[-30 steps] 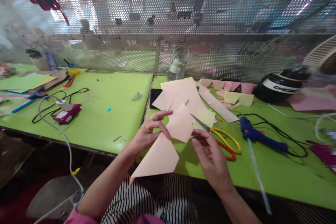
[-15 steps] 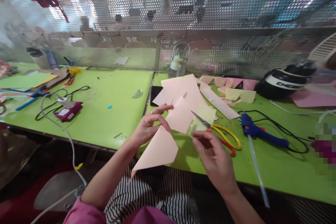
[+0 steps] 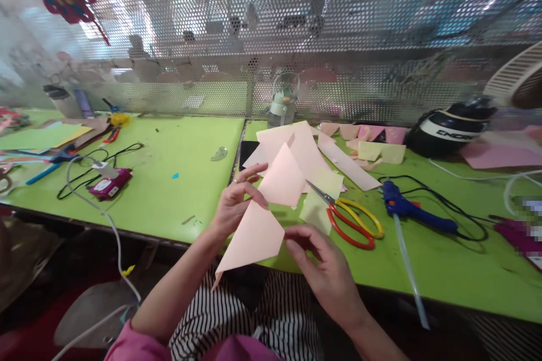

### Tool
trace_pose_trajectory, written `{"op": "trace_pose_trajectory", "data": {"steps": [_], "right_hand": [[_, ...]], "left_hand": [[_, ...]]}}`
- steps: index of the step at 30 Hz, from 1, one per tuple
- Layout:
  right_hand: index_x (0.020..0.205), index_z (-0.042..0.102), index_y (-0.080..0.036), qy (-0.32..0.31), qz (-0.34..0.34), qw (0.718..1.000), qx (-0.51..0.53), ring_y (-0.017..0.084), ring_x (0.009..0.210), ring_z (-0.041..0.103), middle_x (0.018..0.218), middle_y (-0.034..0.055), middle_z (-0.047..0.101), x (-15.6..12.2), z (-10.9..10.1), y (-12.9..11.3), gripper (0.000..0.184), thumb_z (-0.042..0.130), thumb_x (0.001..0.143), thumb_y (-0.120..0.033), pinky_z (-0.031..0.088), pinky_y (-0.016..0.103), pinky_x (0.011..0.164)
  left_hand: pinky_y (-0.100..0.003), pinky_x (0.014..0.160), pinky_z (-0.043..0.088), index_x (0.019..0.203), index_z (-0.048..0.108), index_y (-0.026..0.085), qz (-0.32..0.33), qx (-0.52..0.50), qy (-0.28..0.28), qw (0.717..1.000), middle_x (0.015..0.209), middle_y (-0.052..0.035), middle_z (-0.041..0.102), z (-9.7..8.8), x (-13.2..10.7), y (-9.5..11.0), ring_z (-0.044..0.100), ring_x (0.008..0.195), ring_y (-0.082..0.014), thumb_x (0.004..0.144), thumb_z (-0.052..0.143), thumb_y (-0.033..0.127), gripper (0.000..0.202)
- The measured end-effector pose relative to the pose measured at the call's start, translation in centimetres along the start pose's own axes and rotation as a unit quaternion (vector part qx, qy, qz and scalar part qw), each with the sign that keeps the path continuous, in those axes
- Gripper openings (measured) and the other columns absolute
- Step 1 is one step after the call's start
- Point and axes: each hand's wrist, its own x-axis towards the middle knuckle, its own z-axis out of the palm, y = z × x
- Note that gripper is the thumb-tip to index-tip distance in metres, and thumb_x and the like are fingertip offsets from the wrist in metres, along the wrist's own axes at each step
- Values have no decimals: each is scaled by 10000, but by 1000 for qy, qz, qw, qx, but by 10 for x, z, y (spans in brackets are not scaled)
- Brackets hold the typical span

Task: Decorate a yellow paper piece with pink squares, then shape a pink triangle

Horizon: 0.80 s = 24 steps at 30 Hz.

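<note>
My left hand (image 3: 237, 206) pinches a folded pale pink paper (image 3: 254, 240) near its middle. The paper has an upper pointed flap (image 3: 283, 177) and a lower flap whose narrow tip curls down over my striped trousers. At the right corner of the lower flap, the thumb and forefinger of my right hand (image 3: 328, 273) close on the paper's edge. Scissors (image 3: 353, 217) with one red and one yellow handle lie just beyond my right hand, their blades over pale yellow paper (image 3: 317, 211). Behind the held piece is a pile of pink paper (image 3: 307, 146).
A blue glue gun (image 3: 419, 215) with a clear glue stick lies on the right. Paper scraps (image 3: 381, 152), a black jug (image 3: 451, 130) and a clear bottle (image 3: 282, 107) stand or lie farther back. On the left are a purple power adapter (image 3: 110, 183), cables and coloured sheets (image 3: 42, 135).
My right hand has moved left, away from the scissors, to the corner of the pink paper. The scissors' red handle now shows fully. My left hand keeps its hold.
</note>
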Motion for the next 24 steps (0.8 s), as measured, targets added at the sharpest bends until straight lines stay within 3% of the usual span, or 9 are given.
{"op": "trace_pose_trajectory", "data": {"steps": [4,7,10,14,19,24], "right_hand": [[975,654,-243,31,62,996,63,163,772,634,915,36,689,3,-1,3,216,595,908,-440,514,258,641],[898,632,-226,60,109,978,170,131,612,546,757,15,631,6,-2,8,303,540,924,-514,442,231,493],[840,616,-214,64,130,958,248,124,538,466,642,-1,549,3,-2,10,374,503,925,-560,381,230,422],[903,636,-206,49,166,953,247,120,502,451,632,7,568,-8,2,7,352,603,866,-555,349,230,386],[794,607,-210,34,145,967,207,127,472,449,554,-4,533,-15,5,7,330,588,887,-526,366,253,397],[805,605,-215,42,152,962,223,120,474,438,550,-16,527,-14,7,5,319,627,862,-528,356,240,395]], "left_hand": [[-503,1126,340,701,746,277,-20,-48,-48,997,1386,24,571,0,0,1,460,1340,-277,803,762,359,132],[-460,1048,435,686,754,260,-75,-74,-119,987,1387,-1,576,-3,1,7,510,1297,-286,796,766,363,152],[-407,958,500,694,765,237,-143,-102,-214,961,1379,-49,588,-7,2,17,566,1234,-301,798,749,424,214],[-389,894,527,711,763,230,-215,-142,-289,922,1413,-64,562,-14,2,27,582,1211,-327,774,746,480,259],[-376,858,543,693,759,247,-253,-148,-296,909,1411,-42,569,-18,2,26,571,1225,-342,698,774,545,299],[-396,902,530,684,759,244,-241,-160,-296,910,1408,-54,573,-18,2,24,564,1235,-350,684,785,544,301]]}}
